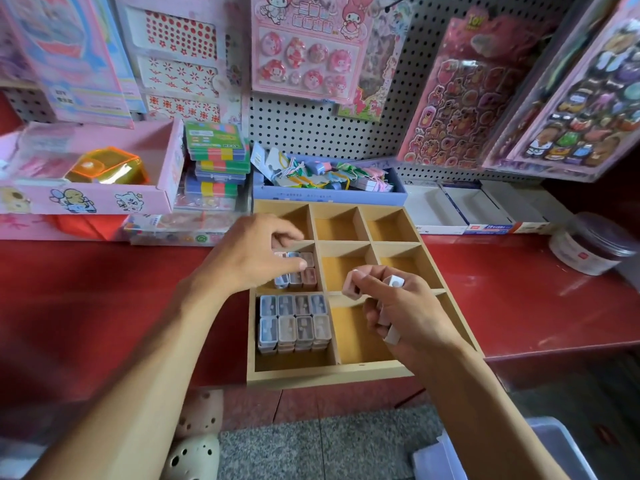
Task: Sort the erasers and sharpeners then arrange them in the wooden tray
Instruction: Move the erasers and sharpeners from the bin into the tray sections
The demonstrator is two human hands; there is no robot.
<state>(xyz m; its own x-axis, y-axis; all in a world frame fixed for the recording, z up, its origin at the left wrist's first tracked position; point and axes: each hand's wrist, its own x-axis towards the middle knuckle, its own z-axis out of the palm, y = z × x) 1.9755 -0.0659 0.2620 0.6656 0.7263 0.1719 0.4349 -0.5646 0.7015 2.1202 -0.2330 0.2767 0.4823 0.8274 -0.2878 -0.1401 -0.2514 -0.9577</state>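
The wooden tray (332,374) sits on the red tabletop (519,296), its near edge overhanging the front. It has nine compartments in three rows.

The compartment at 7 o'clock of the tray holds a packed block of sharpeners (294,322), two rows of four, stacked. The compartment at 9 o'clock holds a smaller group of sharpeners (295,271), partly hidden by the left hand. The other compartments show bare bottoms.

The left hand (252,258) hovers over the 9 o'clock compartment with fingers bent, its fingertips (302,263) down at the small group; whether it pinches one or only touches it cannot be told.

The right hand (405,310) is over the tray's 5 o'clock side, grasping several loose pieces: a pale pink one (351,287) pinched at the fingertips, a white one (394,281) on top, and more between the lower fingers (392,336).

At 12 o'clock behind the tray stands a blue box (329,195) of tagged items. At 10 o'clock is a pink box (104,199) with an orange case (107,166) inside. At 2 o'clock are white cartons (474,213), and at 3 o'clock a dark-lidded jar (595,244). A pegboard (311,126) with sticker packs hangs above.
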